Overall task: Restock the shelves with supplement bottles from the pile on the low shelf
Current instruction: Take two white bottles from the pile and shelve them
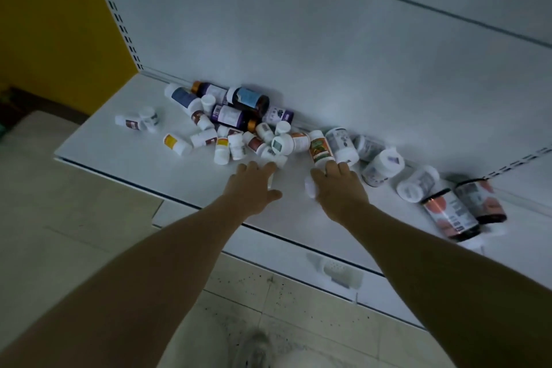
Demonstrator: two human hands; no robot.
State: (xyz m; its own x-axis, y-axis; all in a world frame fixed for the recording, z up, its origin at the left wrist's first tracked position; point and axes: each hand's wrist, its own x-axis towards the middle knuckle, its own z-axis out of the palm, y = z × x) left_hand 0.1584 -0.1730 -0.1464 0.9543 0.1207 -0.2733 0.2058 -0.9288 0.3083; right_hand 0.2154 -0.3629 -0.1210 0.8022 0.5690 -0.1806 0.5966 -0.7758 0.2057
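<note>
Both forearms stretch out from the bottom toward the low shelf [125,146]. Left hand [254,185] has its fingers [263,169] spread fairly straight, tips touching a small white bottle [276,158] at the pile's front edge. Right hand [339,188] lies palm down, fingers reaching the cap end of the orange-label bottle [321,149], with a white bottle [310,187] partly hidden under the thumb side; can't tell if it's gripping it. The pile of bottles [236,119] sits along the shelf's back wall.
</note>
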